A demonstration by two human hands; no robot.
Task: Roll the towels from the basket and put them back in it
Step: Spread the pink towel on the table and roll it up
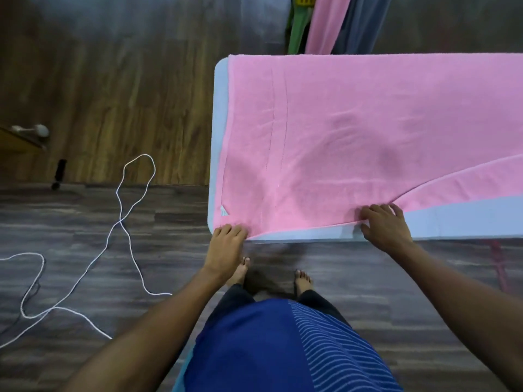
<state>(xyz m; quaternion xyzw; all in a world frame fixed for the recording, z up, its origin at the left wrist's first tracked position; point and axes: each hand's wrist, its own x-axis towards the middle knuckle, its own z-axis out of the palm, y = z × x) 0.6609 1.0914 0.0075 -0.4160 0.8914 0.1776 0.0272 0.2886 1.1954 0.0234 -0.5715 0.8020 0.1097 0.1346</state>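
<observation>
A large pink towel [353, 131] lies spread flat over a pale blue table [452, 222], covering most of its left end. My left hand [226, 244] grips the towel's near left corner at the table's front edge, beside a small white label. My right hand [385, 224] pinches the towel's near edge further right, where a fold of the cloth starts and runs off toward the right. The basket is out of sight.
Pink, grey and green towels [334, 21] hang beyond the table's far edge. A white cord [124, 219] loops over the wooden floor on the left. My bare feet [302, 278] stand at the table's front. A door handle [31, 131] shows at far left.
</observation>
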